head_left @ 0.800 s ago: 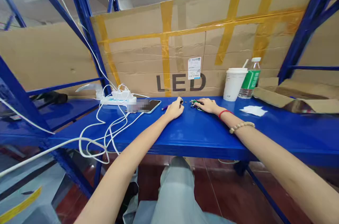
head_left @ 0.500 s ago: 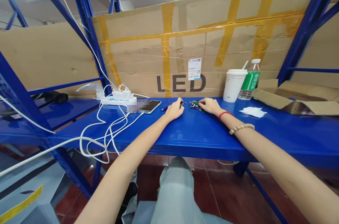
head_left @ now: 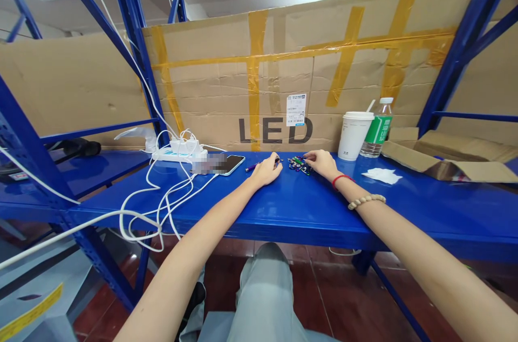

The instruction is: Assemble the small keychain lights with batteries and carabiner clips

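Observation:
My left hand (head_left: 267,170) rests on the blue tabletop, its fingers curled around something small and dark that mostly stays hidden. A thin purple pen-like stick (head_left: 251,167) lies just left of that hand. To the right of it is a small heap of shiny little pieces (head_left: 298,164), coloured green, purple and silver, too small to name. My right hand (head_left: 321,163) is at the right edge of this heap with fingertips pinched together and pointing down-left. Whatever they pinch is too small to make out. A red string and a beaded bracelet circle the right wrist and forearm.
Left on the blue shelf table (head_left: 283,212) are a phone (head_left: 232,164), a white power strip (head_left: 178,154) and tangled white cables (head_left: 165,207). At right stand a paper cup (head_left: 354,136), a water bottle (head_left: 377,129), a tissue (head_left: 382,175) and an open cardboard box (head_left: 465,166).
My right fingertips have drawn slightly back from the heap, so more of its pieces show. My left hand stays nearly in place. The whole view has shifted slightly.

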Demonstrator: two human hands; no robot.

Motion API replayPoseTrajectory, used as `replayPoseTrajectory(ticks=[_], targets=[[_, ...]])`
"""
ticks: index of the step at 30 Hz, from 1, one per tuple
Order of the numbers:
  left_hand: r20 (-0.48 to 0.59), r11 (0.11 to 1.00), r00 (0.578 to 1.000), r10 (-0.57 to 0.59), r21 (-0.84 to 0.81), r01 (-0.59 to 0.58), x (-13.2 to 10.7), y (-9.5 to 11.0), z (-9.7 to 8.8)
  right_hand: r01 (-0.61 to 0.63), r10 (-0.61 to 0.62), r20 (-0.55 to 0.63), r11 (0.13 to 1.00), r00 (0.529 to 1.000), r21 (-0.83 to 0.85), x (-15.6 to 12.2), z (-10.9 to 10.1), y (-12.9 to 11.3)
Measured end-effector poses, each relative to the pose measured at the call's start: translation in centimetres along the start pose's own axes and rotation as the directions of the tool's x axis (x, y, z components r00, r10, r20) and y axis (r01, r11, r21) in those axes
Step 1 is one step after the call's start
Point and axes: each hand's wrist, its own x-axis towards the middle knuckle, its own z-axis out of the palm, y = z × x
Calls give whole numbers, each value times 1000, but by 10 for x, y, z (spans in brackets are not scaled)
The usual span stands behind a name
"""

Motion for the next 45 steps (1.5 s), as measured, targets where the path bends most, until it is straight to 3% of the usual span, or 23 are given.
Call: replayPoseTrajectory(ticks=[3, 7, 12, 16, 21, 27, 37, 45], targets=[[1, 1000, 1000, 5, -8, -5, 0, 1, -1, 21, -1, -78, 966, 997, 258, 2, 1, -4], [5, 1000, 1000, 21, -10, -21, 1, -1, 1, 122, -58, -131, 822, 990, 556, 3, 4, -20], [-2, 1000, 1000, 13, -22, -13, 3, -1, 2, 78, -85, -31, 637, 996, 767, -1, 5, -39], [10, 999, 1000, 25, -32, -25, 1, 0, 1, 26, -119, 64, 633, 991, 774, -5, 5, -45], [6, 995, 997, 74, -67, -73, -1, 1, -2, 72, -221, 112, 682, 969, 728, -7, 8, -45], [-34, 992, 995, 97, -77, -99, -1, 1, -3, 77, -187, 96, 745, 978, 663, -6, 7, -44], [-37, 991, 992, 123, -54, -124, -1, 1, 0, -21, -110, 124, 661, 986, 750, -10, 8, -47], [-61, 985, 988, 140, -95, -146, 4, -8, 2, -38, -114, 175, 727, 978, 685, -14, 13, -49]])
